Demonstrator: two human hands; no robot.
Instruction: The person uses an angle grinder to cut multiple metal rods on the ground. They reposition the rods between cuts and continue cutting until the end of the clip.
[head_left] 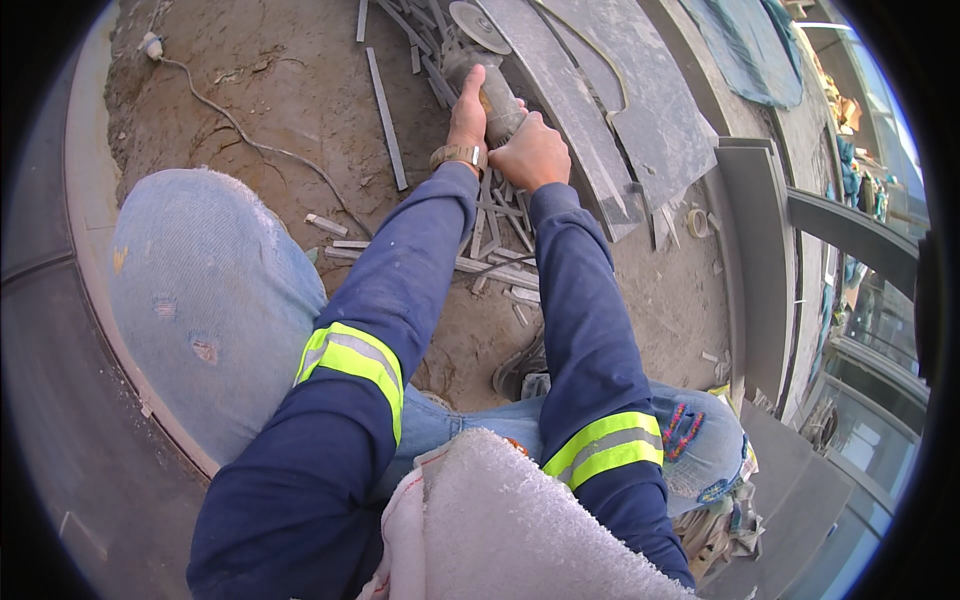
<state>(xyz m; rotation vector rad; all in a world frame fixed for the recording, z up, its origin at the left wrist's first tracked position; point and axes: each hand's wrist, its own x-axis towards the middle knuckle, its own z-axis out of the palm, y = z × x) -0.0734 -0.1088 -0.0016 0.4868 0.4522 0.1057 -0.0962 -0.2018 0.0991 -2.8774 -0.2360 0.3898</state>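
Both of my hands are closed round an angle grinder (497,102), held out ahead of me. My left hand (467,118), with a watch on its wrist, wraps the body near the head, thumb along the top. Behind it my right hand (537,152) grips the rear end. The round disc (479,27) points away from me, close to the edge of a long grey slab (560,100); whether it touches the slab I cannot tell. Thin cut strips (386,120) lie on the dirt to the left of the grinder and below it.
A second grey slab (655,135) with a broken edge lies to the right, a pale cable (612,75) across it. Another cable (235,125) runs over the dirt at left to a white connector (152,46). A roll of tape (698,223) sits near a metal frame (755,260).
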